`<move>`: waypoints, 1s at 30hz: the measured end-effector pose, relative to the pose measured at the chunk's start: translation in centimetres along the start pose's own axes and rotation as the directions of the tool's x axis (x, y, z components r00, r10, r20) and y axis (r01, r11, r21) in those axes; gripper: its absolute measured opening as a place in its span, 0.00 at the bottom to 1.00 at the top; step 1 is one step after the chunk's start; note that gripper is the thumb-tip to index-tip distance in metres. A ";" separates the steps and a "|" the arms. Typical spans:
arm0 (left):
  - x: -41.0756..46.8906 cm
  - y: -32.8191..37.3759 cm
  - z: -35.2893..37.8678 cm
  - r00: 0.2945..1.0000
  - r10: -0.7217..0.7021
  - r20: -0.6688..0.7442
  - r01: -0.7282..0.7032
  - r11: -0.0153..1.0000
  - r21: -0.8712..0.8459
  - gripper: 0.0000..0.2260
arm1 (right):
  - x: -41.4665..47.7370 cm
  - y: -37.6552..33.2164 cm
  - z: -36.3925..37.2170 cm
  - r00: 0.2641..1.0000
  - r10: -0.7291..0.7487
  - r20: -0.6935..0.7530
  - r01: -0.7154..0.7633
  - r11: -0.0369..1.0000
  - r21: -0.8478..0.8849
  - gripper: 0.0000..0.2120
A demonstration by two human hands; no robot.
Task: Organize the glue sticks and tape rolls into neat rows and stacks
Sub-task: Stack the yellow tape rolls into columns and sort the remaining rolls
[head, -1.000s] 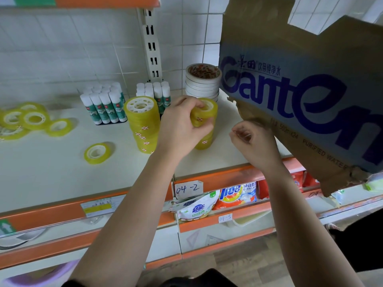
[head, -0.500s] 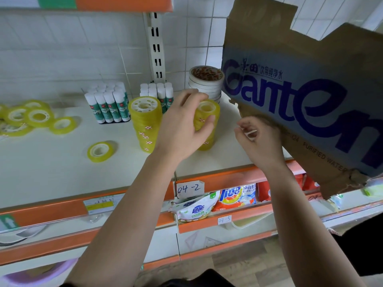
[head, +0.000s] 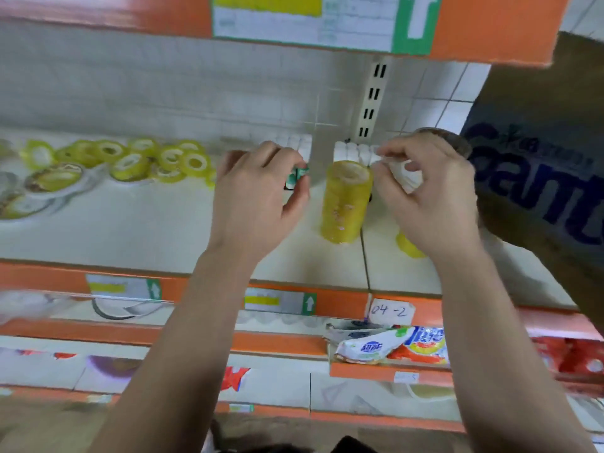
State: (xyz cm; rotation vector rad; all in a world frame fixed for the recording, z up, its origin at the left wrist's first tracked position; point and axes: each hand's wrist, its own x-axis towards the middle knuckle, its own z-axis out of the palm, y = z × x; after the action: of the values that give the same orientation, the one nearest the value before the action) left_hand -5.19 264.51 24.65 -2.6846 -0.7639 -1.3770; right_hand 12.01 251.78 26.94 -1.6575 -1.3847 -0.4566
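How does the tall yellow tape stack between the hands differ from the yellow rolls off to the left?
The tape stack stands as one upright column; the loose rolls lie flat in a jumble. The stack sits nearer the shelf's front edge; the loose rolls lie further back. Both are yellow, see-through tape.

the white shelf [head: 163, 230] has an orange front edge with price labels [head: 277, 300] and a handwritten tag [head: 390, 312] reading 04-2. loose yellow tape rolls [head: 130, 158] lie scattered toward the back left. upright glue sticks [head: 354, 150] stand in two blocks along the back edge. a tall stack of yellow tape [head: 344, 204] stands in front of them, a second stack [head: 408, 246] to its right, mostly hidden. printed cardboard [head: 539, 191] covers the right end.
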 end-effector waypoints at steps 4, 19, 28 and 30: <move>-2.3 -6.4 -2.6 0.994 -0.108 0.031 0.104 0.991 0.087 0.09 | 1.6 -4.1 5.3 0.997 -0.069 0.036 0.066 0.993 0.094 0.07; -5.9 -26.7 -7.4 0.938 -0.303 0.172 0.288 0.952 0.107 0.11 | 3.2 -13.2 25.9 0.964 0.060 0.259 -0.095 0.988 0.125 0.08; -4.1 -33.8 -7.7 0.940 -0.279 0.197 0.274 0.960 0.055 0.13 | 5.2 -16.3 34.2 0.924 0.127 0.361 -0.127 0.992 -0.025 0.08; -4.0 -34.3 -7.4 0.941 -0.270 0.203 0.271 0.962 0.025 0.12 | 5.5 -16.6 35.3 0.919 0.124 0.375 -0.107 0.992 -0.067 0.09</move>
State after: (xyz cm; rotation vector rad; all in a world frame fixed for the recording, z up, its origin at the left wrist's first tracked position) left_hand -27.73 291.25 19.48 -2.8396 -1.1896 -1.1521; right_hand -10.59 283.10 19.08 -1.9242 -1.5479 -0.0982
